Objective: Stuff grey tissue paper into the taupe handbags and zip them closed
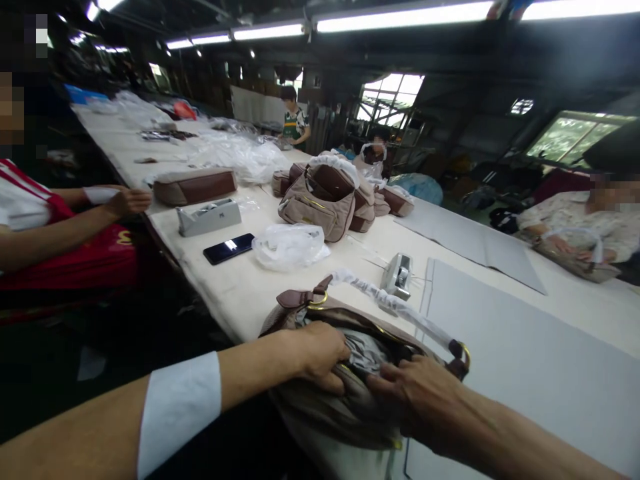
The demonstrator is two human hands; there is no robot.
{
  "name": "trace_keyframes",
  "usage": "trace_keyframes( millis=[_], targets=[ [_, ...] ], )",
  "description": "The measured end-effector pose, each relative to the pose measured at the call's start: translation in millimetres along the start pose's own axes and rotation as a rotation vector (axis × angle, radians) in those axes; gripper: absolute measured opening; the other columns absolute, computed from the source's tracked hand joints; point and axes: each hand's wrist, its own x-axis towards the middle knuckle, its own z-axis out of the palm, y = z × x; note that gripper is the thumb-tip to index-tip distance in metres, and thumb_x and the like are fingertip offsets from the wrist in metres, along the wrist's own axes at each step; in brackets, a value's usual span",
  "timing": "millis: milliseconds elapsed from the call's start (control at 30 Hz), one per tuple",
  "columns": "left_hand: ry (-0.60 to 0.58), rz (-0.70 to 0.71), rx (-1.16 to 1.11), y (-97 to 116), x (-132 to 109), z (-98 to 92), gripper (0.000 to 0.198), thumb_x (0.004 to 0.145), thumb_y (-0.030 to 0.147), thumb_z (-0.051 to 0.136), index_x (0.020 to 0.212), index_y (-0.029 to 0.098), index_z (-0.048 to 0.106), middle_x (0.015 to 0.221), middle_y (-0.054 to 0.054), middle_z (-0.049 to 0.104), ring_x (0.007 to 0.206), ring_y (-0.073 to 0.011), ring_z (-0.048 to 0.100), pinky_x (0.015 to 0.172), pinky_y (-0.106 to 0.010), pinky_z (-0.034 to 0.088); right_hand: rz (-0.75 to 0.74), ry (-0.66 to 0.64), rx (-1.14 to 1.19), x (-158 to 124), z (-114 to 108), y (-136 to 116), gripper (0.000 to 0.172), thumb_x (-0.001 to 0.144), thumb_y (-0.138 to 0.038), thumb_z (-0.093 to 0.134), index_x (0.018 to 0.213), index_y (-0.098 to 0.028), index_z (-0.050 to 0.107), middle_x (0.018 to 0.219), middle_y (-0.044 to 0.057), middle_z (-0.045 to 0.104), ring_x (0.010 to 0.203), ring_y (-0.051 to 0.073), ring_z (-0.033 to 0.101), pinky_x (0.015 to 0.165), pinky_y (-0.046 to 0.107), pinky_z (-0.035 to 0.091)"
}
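Observation:
A taupe handbag (320,407) with brown trim lies open at the near table edge in front of me. My left hand (320,353) grips the near rim of its opening, fingers curled into the grey stuffing paper (363,350) inside. My right hand (415,387) holds the bag's rim on the right side, fingers pointing into the opening. The bag's handle (395,307), wrapped in clear plastic, arches over the far side.
A tape dispenser (397,275) sits just beyond the bag, another tape dispenser (207,217) farther left by a black phone (229,248) and a crumpled plastic bag (289,245). Several finished handbags (320,200) are piled mid-table. Grey sheets (525,360) cover the right. Other people sit on the left and right.

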Motion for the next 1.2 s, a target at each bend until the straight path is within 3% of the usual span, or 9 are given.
trace_keyframes(
  millis=[100,133,200,300,433,700,867,1100,1200],
  targets=[
    [0.251,0.022,-0.088,7.8,-8.6,2.4,0.036,0.075,0.048,0.064,0.093,0.017,0.066,0.098,-0.008,0.066,0.089,-0.0275,0.062,0.076,-0.038,0.048,0.159,0.595,0.074,-38.7,-18.4,17.5,0.034,0.080,-0.029,0.062,0.113,-0.025,0.055,0.103,0.004,0.067,0.083,0.018,0.065,0.067,0.029,0.052],
    [0.321,0.028,-0.116,13.0,-10.0,4.1,0.036,0.075,0.049,0.064,0.093,0.017,0.065,0.098,-0.007,0.066,0.091,-0.0271,0.061,0.079,-0.039,0.048,0.308,0.797,0.077,-52.7,-16.4,21.8,0.031,0.083,-0.036,0.060,0.112,-0.025,0.056,0.102,0.004,0.066,0.080,0.017,0.065,0.062,0.026,0.053],
    [0.399,0.037,-0.169,27.4,-6.1,8.7,0.037,0.077,0.050,0.062,0.092,0.017,0.064,0.096,-0.007,0.065,0.091,-0.0263,0.060,0.081,-0.039,0.047,0.616,0.955,0.127,-73.7,0.8,26.0,0.039,0.081,-0.053,0.058,0.106,-0.023,0.059,0.095,0.005,0.067,0.068,0.017,0.063,0.041,0.021,0.047],
    [0.401,0.064,-0.240,52.2,16.2,15.5,0.040,0.078,0.052,0.059,0.090,0.015,0.064,0.092,-0.009,0.064,0.088,-0.0264,0.060,0.079,-0.037,0.048,0.748,0.885,0.357,-79.1,42.3,23.0,0.049,0.080,-0.058,0.057,0.113,-0.020,0.056,0.098,0.007,0.066,0.071,0.019,0.065,0.047,0.024,0.053],
    [0.325,0.086,-0.320,69.1,48.7,17.6,0.028,0.078,0.039,0.059,0.088,0.013,0.065,0.087,-0.010,0.066,0.079,-0.0252,0.062,0.068,-0.032,0.048,0.701,0.782,0.533,-59.2,74.5,11.8,0.033,0.084,-0.047,0.056,0.105,-0.022,0.057,0.097,0.003,0.065,0.083,0.018,0.064,0.069,0.028,0.055],
    [0.343,-0.053,-0.523,57.5,66.0,19.4,0.021,0.083,0.036,0.055,0.097,0.020,0.057,0.078,-0.002,0.067,0.071,-0.0212,0.064,0.059,-0.025,0.042,1.104,1.052,0.775,-35.5,85.7,-11.4,0.045,0.077,-0.059,0.059,0.102,-0.021,0.056,0.087,0.002,0.067,0.072,0.019,0.064,0.064,0.027,0.050],
    [0.481,-0.087,-0.748,57.2,73.2,20.3,0.029,0.075,0.038,0.064,0.096,0.019,0.062,0.089,-0.001,0.066,0.079,-0.0174,0.061,0.067,-0.024,0.043,1.096,1.210,0.774,-26.3,100.9,-10.1,0.041,0.077,-0.053,0.063,0.098,-0.018,0.057,0.082,0.004,0.068,0.070,0.019,0.065,0.059,0.026,0.052],
    [0.470,0.024,-1.194,62.4,81.5,19.5,0.024,0.083,0.029,0.054,0.093,0.013,0.069,0.088,-0.003,0.068,0.078,-0.0141,0.060,0.069,-0.022,0.044,1.175,1.282,1.013,-19.0,98.6,-21.4,0.047,0.077,-0.054,0.063,0.105,-0.018,0.055,0.091,0.006,0.067,0.081,0.022,0.064,0.073,0.032,0.052],
    [0.468,0.071,-1.088,62.5,77.8,17.0,0.023,0.081,0.025,0.056,0.098,0.013,0.067,0.093,-0.004,0.069,0.086,-0.0168,0.061,0.078,-0.024,0.045,1.114,1.333,1.122,-18.8,103.0,-22.2,0.044,0.077,-0.049,0.066,0.107,-0.019,0.054,0.092,0.005,0.067,0.082,0.021,0.063,0.076,0.032,0.051]
  ],
)
